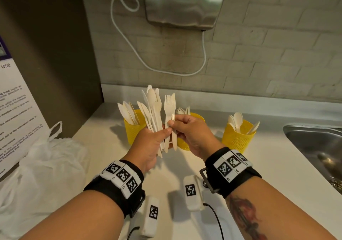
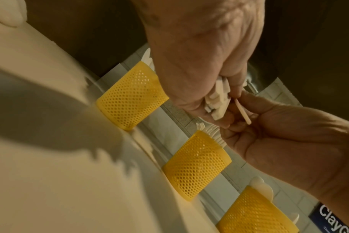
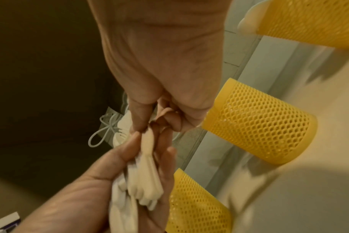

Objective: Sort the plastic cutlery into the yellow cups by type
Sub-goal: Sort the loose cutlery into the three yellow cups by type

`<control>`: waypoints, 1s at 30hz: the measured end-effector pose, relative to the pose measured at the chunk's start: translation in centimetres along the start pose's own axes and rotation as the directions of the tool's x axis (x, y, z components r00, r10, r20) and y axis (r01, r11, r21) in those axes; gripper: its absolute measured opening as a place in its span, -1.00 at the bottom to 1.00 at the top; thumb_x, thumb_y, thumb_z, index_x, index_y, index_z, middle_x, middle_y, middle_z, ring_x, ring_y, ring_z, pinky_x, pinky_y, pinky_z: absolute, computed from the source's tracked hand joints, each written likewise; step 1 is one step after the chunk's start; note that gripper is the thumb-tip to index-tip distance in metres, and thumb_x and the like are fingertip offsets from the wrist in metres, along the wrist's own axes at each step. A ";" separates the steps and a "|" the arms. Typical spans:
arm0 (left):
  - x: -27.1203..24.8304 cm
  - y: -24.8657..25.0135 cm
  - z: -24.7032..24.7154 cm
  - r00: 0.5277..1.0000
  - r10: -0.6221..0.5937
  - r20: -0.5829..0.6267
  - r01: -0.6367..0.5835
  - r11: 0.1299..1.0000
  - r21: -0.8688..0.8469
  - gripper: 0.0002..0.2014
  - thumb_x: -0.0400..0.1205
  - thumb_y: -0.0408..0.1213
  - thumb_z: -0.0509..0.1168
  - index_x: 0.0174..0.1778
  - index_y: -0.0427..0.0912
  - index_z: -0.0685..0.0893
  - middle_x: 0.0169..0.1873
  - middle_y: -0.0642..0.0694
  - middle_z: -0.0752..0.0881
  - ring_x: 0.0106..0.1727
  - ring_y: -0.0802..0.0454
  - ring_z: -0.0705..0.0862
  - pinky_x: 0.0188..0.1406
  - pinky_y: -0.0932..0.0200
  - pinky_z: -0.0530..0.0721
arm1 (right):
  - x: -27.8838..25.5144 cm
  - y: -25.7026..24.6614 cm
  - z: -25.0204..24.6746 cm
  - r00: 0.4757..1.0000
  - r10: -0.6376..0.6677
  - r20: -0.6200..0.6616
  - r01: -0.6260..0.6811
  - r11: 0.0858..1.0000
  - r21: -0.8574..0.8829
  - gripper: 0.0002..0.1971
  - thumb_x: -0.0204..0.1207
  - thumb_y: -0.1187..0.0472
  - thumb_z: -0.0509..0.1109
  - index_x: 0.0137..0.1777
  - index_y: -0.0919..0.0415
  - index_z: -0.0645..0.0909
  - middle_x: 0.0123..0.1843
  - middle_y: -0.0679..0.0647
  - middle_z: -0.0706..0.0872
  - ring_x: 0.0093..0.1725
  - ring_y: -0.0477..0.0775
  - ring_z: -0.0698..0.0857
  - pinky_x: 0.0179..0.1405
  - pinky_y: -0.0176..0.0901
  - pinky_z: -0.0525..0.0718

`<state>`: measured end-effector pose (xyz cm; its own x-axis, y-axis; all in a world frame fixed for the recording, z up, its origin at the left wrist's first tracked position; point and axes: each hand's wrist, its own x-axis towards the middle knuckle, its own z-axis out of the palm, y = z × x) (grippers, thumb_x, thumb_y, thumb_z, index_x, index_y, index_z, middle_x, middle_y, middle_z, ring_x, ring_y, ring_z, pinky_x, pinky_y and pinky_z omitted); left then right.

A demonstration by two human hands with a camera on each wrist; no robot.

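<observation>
My left hand (image 1: pixel 151 143) grips a fanned bundle of cream plastic cutlery (image 1: pixel 152 106), with knives, a spoon and forks standing upright. My right hand (image 1: pixel 187 130) pinches the handles of two forks (image 1: pixel 169 106) at the bundle's right side. Three yellow mesh cups stand behind my hands on the white counter. The left cup (image 1: pixel 132 126) holds knives, the middle cup (image 1: pixel 185 143) holds forks and the right cup (image 1: pixel 238 137) holds spoons. In the left wrist view the bundle's handle ends (image 2: pixel 217 100) stick out below my palm. The right wrist view shows the bundle (image 3: pixel 143 178) in my left palm.
A white plastic bag (image 1: pixel 37 167) lies on the counter at the left below a printed notice (image 1: pixel 14 113). A steel sink (image 1: pixel 318 150) is set in at the right. A metal dispenser (image 1: pixel 185 2) hangs on the tiled wall above. Two tagged white blocks (image 1: pixel 192 191) lie near me.
</observation>
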<state>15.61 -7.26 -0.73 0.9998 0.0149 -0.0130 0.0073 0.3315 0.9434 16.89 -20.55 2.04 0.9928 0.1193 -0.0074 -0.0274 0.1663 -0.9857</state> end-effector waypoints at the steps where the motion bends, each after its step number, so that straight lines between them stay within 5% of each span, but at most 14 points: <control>1: 0.0 0.1 0.0 1.000 -0.009 0.008 0.009 1.000 -0.010 -0.72 0.62 -0.48 0.38 0.21 -0.15 0.75 -0.07 -0.23 0.87 -0.11 -0.14 0.86 -0.29 0.05 0.78 | 0.2 0.0 -0.1 0.999 -0.027 -0.028 0.027 1.000 -0.008 -0.87 0.50 0.40 0.49 0.03 0.36 0.67 -0.23 0.20 0.74 -0.23 0.15 0.69 -0.08 0.04 0.72; 3: 0.0 0.1 0.2 1.000 -0.017 0.022 0.018 1.000 -0.021 -0.72 0.64 -0.48 0.36 0.22 -0.12 0.74 -0.07 -0.23 0.87 -0.11 -0.14 0.85 -0.26 -0.03 0.81 | 0.2 0.3 -0.1 0.992 -0.092 -0.081 0.086 0.994 -0.071 -0.88 0.51 0.39 0.49 -0.04 0.29 0.60 -0.33 0.15 0.64 -0.36 0.04 0.62 -0.32 -0.15 0.65; 7: 0.4 0.0 0.6 1.000 -0.009 0.003 0.009 1.000 0.016 -0.74 0.64 -0.46 0.36 0.22 -0.12 0.73 -0.13 -0.18 0.85 -0.15 -0.11 0.79 -0.16 -0.04 0.77 | -0.1 1.1 0.9 0.990 -0.109 -0.091 0.093 0.982 -0.164 -0.83 0.66 0.28 0.34 -0.18 0.26 0.65 -0.41 0.16 0.62 -0.47 0.07 0.56 -0.47 -0.13 0.58; 9: 0.6 -0.1 0.5 1.000 0.013 -0.002 -0.013 0.999 0.036 -0.73 0.64 -0.45 0.37 0.24 -0.14 0.73 -0.12 -0.19 0.85 -0.14 -0.10 0.80 -0.15 -0.01 0.77 | 0.1 1.3 1.2 0.989 -0.112 -0.094 0.089 0.972 -0.218 -0.77 0.68 0.25 0.30 -0.18 0.27 0.68 -0.42 0.20 0.64 -0.45 0.09 0.58 -0.43 -0.11 0.61; 12: 0.6 0.1 0.2 0.998 0.066 -0.013 -0.065 0.995 0.074 -0.71 0.62 -0.48 0.38 0.24 -0.17 0.73 -0.10 -0.16 0.87 -0.11 -0.08 0.84 -0.12 0.02 0.80 | 0.3 1.1 1.5 0.981 -0.168 -0.100 0.136 0.954 -0.268 -0.83 0.65 0.25 0.31 0.05 0.22 0.75 -0.16 0.23 0.79 -0.25 0.11 0.68 -0.14 0.05 0.73; 14: 0.7 0.2 -0.1 0.994 0.112 0.006 -0.112 0.986 0.122 -0.68 0.60 -0.51 0.38 0.25 -0.19 0.73 -0.15 -0.13 0.86 -0.17 -0.04 0.83 -0.18 0.04 0.78 | 0.2 0.7 1.6 0.974 -0.209 -0.087 0.184 0.955 -0.232 -0.86 0.63 0.25 0.35 0.06 0.21 0.73 -0.19 0.14 0.76 -0.26 0.05 0.67 -0.16 0.00 0.73; 17: 0.7 0.3 -0.1 0.991 0.127 0.039 -0.132 0.979 0.155 -0.63 0.58 -0.55 0.37 0.22 -0.06 0.74 -0.13 -0.11 0.87 -0.11 -0.06 0.82 -0.08 -0.05 0.77 | 0.4 0.1 1.7 0.976 -0.202 -0.084 0.176 0.954 -0.244 -0.87 0.51 0.22 0.51 -0.06 0.30 0.73 -0.23 0.30 0.75 -0.33 0.11 0.68 -0.19 0.13 0.75; 20: 0.7 0.2 -0.1 0.992 0.108 0.060 -0.114 0.988 0.107 -0.71 0.62 -0.47 0.40 0.21 -0.08 0.72 -0.24 0.02 0.85 -0.20 0.10 0.80 -0.24 0.18 0.74 | 0.9 -0.4 1.9 0.988 -0.122 -0.092 0.105 0.979 -0.172 -0.93 0.50 0.31 0.51 -0.10 0.33 0.74 -0.26 0.26 0.73 -0.30 0.13 0.66 -0.19 0.04 0.72; 23: 1.2 0.1 0.0 0.998 0.060 -0.026 -0.057 0.994 0.099 -0.78 0.65 -0.30 0.41 0.21 -0.20 0.72 -0.25 -0.04 0.82 -0.16 -0.01 0.77 -0.15 0.11 0.70 | 1.4 -1.3 1.6 0.993 -0.078 -0.087 0.074 0.996 -0.042 -0.94 0.56 0.35 0.45 -0.13 0.31 0.67 -0.34 0.16 0.63 -0.33 0.07 0.60 -0.30 -0.15 0.67; 25: 1.7 -0.2 -0.1 0.996 0.041 -0.073 -0.031 0.990 0.139 -0.78 0.66 -0.23 0.39 0.18 -0.23 0.71 -0.27 -0.06 0.77 -0.21 -0.02 0.73 -0.22 0.14 0.64 | 1.9 -2.0 0.9 0.985 -0.102 -0.139 0.100 0.995 -0.024 -0.93 0.59 0.30 0.44 -0.13 0.27 0.66 -0.33 0.10 0.60 -0.30 0.01 0.57 -0.23 -0.22 0.64; 28: 2.1 -0.3 -0.2 0.992 0.043 -0.120 -0.024 0.988 0.152 -0.84 0.67 -0.29 0.37 0.14 -0.21 0.68 -0.36 0.02 0.72 -0.40 0.22 0.69 -0.40 0.28 0.58 | 2.5 -3.8 -0.7 0.961 -0.172 -0.218 0.177 0.984 0.003 -0.93 0.62 0.30 0.40 -0.10 0.26 0.66 -0.27 0.08 0.62 -0.33 -0.08 0.59 -0.24 -0.31 0.63; 30: 2.2 -0.4 -0.2 0.992 0.025 -0.127 -0.007 0.990 0.142 -0.89 0.67 -0.31 0.38 0.09 -0.18 0.67 -0.43 0.07 0.71 -0.40 0.21 0.68 -0.42 0.28 0.54 | 2.9 -4.6 -2.0 0.915 -0.252 -0.315 0.227 0.967 -0.112 -0.94 0.61 0.28 0.41 -0.10 0.20 0.66 -0.26 0.04 0.65 -0.35 -0.12 0.62 -0.26 -0.34 0.65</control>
<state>17.79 -7.13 -1.19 0.9892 0.1430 -0.0313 0.0030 0.1938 0.9810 20.14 -22.90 6.21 0.9522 -0.2407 0.1881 0.2123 0.0787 -0.9740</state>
